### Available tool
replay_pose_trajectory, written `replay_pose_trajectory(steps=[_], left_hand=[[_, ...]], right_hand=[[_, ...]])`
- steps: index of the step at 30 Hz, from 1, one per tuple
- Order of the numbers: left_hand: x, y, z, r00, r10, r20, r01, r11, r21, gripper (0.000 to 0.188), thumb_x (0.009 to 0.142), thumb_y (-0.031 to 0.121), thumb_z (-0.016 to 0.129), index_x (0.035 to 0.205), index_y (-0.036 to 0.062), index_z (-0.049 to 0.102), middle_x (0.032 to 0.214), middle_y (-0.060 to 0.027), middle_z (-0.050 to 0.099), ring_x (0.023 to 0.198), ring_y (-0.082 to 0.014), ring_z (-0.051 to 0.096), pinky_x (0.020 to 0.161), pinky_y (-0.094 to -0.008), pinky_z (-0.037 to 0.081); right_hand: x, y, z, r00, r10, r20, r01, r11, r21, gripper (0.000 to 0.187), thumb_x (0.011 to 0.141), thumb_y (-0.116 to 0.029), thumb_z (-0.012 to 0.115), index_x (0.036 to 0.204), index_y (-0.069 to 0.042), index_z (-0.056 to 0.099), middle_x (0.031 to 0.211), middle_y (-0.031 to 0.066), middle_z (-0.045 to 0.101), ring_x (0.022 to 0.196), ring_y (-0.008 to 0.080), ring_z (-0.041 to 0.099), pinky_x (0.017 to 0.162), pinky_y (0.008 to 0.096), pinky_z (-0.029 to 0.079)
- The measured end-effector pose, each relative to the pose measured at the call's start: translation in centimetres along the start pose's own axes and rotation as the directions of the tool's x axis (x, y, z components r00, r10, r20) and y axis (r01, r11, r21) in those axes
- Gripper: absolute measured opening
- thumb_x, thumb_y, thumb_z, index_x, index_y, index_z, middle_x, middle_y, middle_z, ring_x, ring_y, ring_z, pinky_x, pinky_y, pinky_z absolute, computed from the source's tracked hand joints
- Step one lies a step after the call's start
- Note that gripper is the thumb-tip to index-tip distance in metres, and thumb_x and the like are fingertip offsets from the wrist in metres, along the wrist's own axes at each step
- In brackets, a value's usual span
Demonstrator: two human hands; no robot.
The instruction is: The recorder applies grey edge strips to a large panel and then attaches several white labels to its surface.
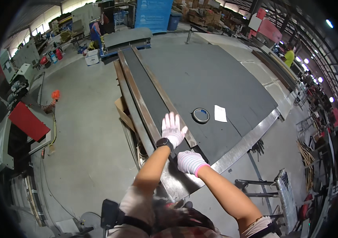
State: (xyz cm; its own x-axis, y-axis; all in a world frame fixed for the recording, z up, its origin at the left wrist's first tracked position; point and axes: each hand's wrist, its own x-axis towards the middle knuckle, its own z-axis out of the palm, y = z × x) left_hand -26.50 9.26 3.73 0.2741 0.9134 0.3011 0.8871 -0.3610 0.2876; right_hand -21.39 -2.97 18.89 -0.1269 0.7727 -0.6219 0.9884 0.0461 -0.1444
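Observation:
My left hand point(172, 131), in a pale fingertip-coated glove, lies flat with its fingers stretched forward. It rests on a dark strip point(149, 87) between two long brownish metal bars. The right bar point(159, 89) passes beside its fingertips; the left bar point(134, 85) runs along the table's left side. Close to the near edge, my right hand point(190, 162), in a striped glove with a pink cuff, is closed with curled fingers near the strip's end. What its fingers hold is hidden. A black ring-shaped roll point(200, 115) with a blue centre lies to the right.
A large dark grey sheet point(208, 75) covers the worktable, whose bare metal edge point(252, 133) shows at the near right. A white paper point(220, 114) lies on it. A cardboard box point(124, 113) stands below the left side. A metal-framed stand point(286, 194) is at the right.

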Motion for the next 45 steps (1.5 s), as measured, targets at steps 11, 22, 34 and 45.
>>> replay_pose_trajectory(steps=[11, 22, 34, 45], left_hand=[[0.2, 1.6, 0.9, 0.988, -0.011, 0.152, 0.008, 1.000, 0.023, 0.082, 0.091, 0.057, 0.039, 0.148, -0.0002, 0.023, 0.152, -0.0274, 0.020, 0.143, -0.0411, 0.015, 0.117, -0.0495, 0.006], [0.0, 2.6, 0.5, 0.990, 0.013, 0.138, -0.009, 1.000, -0.029, 0.086, 0.090, 0.060, 0.041, 0.150, 0.0020, 0.018, 0.152, -0.0301, 0.017, 0.143, -0.0415, 0.014, 0.117, -0.0489, 0.005], [0.8, 3.9, 0.4, 0.991, 0.042, 0.129, -0.040, 0.999, -0.022, 0.086, 0.089, 0.056, 0.046, 0.150, 0.0017, 0.017, 0.151, -0.0314, 0.017, 0.141, -0.0415, 0.019, 0.116, -0.0476, 0.012], [-4.7, 5.2, -4.9, 0.976, -0.116, -0.182, 0.001, 0.847, -0.532, 0.071, 0.091, 0.035, 0.054, 0.143, -0.0052, 0.026, 0.147, -0.0271, 0.028, 0.136, -0.0378, 0.029, 0.113, -0.0430, 0.023]], right_hand=[[-5.7, 3.1, 6.0, 0.933, 0.323, 0.161, -0.354, 0.905, 0.234, 0.047, 0.099, -0.037, 0.037, 0.110, 0.004, 0.056, 0.106, 0.0259, 0.065, 0.104, 0.0371, 0.063, 0.090, 0.0449, 0.047], [-3.6, 3.9, 11.5, 0.960, 0.281, -0.015, -0.252, 0.882, 0.399, 0.047, 0.098, -0.041, 0.038, 0.109, 0.001, 0.056, 0.098, 0.0247, 0.067, 0.095, 0.0396, 0.065, 0.087, 0.0475, 0.049], [0.8, 6.7, 18.2, 0.936, 0.268, -0.229, -0.170, 0.912, 0.374, 0.039, 0.097, -0.038, 0.040, 0.103, -0.002, 0.052, 0.085, 0.0236, 0.067, 0.082, 0.0409, 0.066, 0.078, 0.0517, 0.049], [-10.4, 13.7, 13.1, 0.809, 0.448, -0.380, -0.315, 0.877, 0.364, 0.046, 0.096, -0.046, 0.045, 0.105, -0.001, 0.048, 0.077, 0.0201, 0.066, 0.073, 0.0428, 0.065, 0.070, 0.0544, 0.049]])
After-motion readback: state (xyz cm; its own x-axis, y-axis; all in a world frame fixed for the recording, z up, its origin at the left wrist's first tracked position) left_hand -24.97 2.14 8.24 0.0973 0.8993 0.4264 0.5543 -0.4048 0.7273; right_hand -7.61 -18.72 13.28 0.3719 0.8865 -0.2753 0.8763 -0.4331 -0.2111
